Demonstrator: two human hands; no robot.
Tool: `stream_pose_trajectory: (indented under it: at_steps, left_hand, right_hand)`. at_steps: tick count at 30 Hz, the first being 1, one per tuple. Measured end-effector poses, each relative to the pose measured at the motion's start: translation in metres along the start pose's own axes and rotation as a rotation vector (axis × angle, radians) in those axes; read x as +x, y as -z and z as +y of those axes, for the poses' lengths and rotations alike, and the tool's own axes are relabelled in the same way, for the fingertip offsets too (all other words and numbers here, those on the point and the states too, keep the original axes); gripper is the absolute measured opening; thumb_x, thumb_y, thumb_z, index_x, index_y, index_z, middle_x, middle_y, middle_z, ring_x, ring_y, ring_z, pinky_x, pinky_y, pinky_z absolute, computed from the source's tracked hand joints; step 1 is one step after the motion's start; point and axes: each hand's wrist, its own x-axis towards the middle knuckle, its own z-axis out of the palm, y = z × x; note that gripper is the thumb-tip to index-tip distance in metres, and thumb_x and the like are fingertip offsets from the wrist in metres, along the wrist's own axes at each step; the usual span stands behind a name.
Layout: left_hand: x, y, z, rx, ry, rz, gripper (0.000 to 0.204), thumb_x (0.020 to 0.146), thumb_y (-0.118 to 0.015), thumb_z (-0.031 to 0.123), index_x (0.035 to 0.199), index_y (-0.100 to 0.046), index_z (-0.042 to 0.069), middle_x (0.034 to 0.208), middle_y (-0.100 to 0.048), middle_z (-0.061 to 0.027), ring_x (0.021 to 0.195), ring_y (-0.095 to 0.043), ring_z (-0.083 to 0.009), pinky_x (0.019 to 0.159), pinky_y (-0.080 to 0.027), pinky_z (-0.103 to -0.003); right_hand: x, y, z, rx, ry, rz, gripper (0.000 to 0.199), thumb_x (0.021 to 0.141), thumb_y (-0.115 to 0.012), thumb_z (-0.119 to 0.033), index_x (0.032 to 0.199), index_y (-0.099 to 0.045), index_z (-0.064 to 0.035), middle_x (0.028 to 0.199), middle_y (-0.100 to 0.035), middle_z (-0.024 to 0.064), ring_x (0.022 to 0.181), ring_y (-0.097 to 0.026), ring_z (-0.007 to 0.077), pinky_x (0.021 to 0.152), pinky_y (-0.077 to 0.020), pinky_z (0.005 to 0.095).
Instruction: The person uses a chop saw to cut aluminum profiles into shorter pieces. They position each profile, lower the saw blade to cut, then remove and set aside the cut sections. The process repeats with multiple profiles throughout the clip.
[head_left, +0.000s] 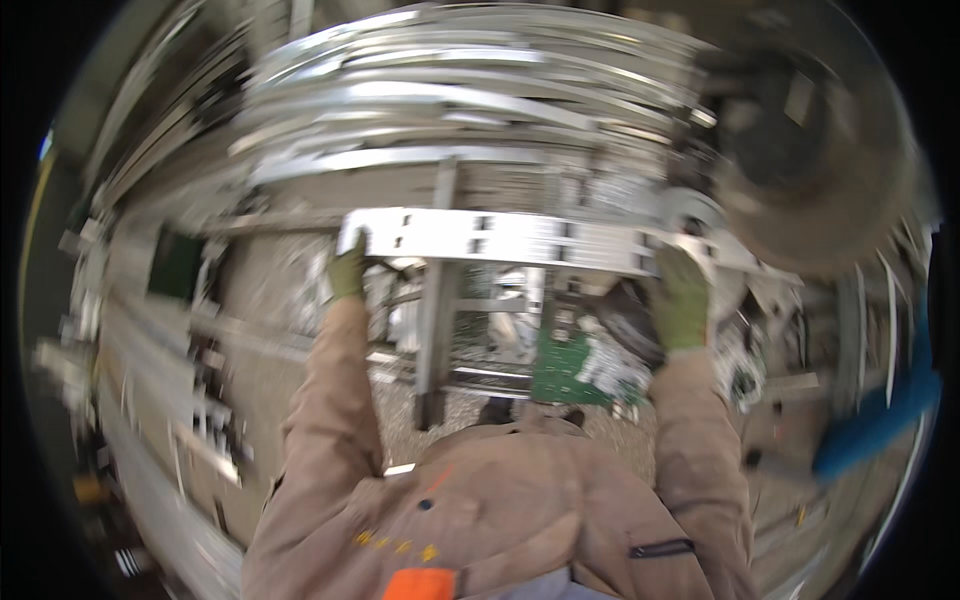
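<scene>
A long, pale metal profile (520, 237) with paired dark slots along its face lies crosswise in front of me. Near its left end, my left hand (348, 270) in a green glove is closed on the edge. Farther right, my right hand (682, 300), gloved in green too, grips the same profile from the near side. The fingertips of both hands are smeared by motion. Past my right hand the profile runs on toward the right, where its end is hard to make out.
Many long metal bars (450, 95) lie stacked at the back. A metal upright (432, 320) stands below the profile. Near my feet is a green board (562, 370) with shiny scraps. A large round grey-brown object (825, 180) looms at far right, above a blue tube-like piece (875, 425).
</scene>
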Motion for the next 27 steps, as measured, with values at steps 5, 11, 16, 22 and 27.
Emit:
stream_pose_trajectory:
  at_steps: [5,11,16,22,27]
  left_hand:
    - [-0.067,-0.024,0.061,-0.633,-0.1,-0.136,0.068,0.102,-0.103,0.022,0.157,-0.072,-0.002,0.137,-0.084,-0.012,0.11,-0.082,-0.0223,0.097,-0.069,-0.04]
    - [-0.096,-0.023,0.089,-0.44,-0.067,0.028,0.079,0.101,-0.105,0.03,0.163,-0.068,-0.003,0.12,-0.084,-0.0108,0.094,-0.081,-0.0195,0.071,-0.066,-0.036]
    - [-0.083,-0.042,0.071,-0.56,-0.127,-0.001,0.087,0.096,-0.108,0.034,0.164,-0.069,-0.005,0.133,-0.084,-0.0121,0.115,-0.078,-0.0184,0.101,-0.065,-0.036]
    - [-0.089,-0.027,0.08,-0.503,-0.106,0.009,0.087,0.096,-0.108,0.035,0.164,-0.069,-0.003,0.134,-0.086,-0.0136,0.118,-0.078,-0.0199,0.103,-0.065,-0.037]
    - [-0.092,-0.021,0.085,-0.474,-0.123,0.025,0.09,0.096,-0.109,0.038,0.166,-0.068,-0.002,0.136,-0.086,-0.0147,0.121,-0.078,-0.022,0.108,-0.064,-0.039]
  right_hand:
    - [-0.002,0.01,-0.008,-0.006,-0.064,-0.027,0.052,0.1,-0.094,-0.022,0.149,-0.085,-0.0058,0.153,-0.084,0.0181,0.146,-0.074,0.0451,0.126,-0.0576,0.0541]
    - [-0.001,0.011,-0.007,-0.042,-0.073,-0.116,0.051,0.102,-0.092,-0.017,0.151,-0.085,-0.0052,0.158,-0.081,0.0179,0.151,-0.071,0.0447,0.13,-0.0554,0.0544]
    - [-0.005,0.016,-0.008,-0.079,-0.1,-0.138,0.049,0.103,-0.09,-0.014,0.151,-0.084,-0.0032,0.161,-0.08,0.019,0.152,-0.071,0.0443,0.13,-0.0554,0.054]
    - [-0.001,0.011,-0.004,-0.075,-0.1,-0.171,0.05,0.105,-0.089,-0.015,0.153,-0.083,-0.0042,0.162,-0.08,0.0179,0.154,-0.071,0.0424,0.13,-0.0553,0.0516]
    - [-0.002,0.008,-0.005,-0.095,-0.084,-0.167,0.051,0.105,-0.089,-0.017,0.154,-0.083,-0.0045,0.162,-0.079,0.0188,0.153,-0.071,0.0433,0.13,-0.056,0.0528]
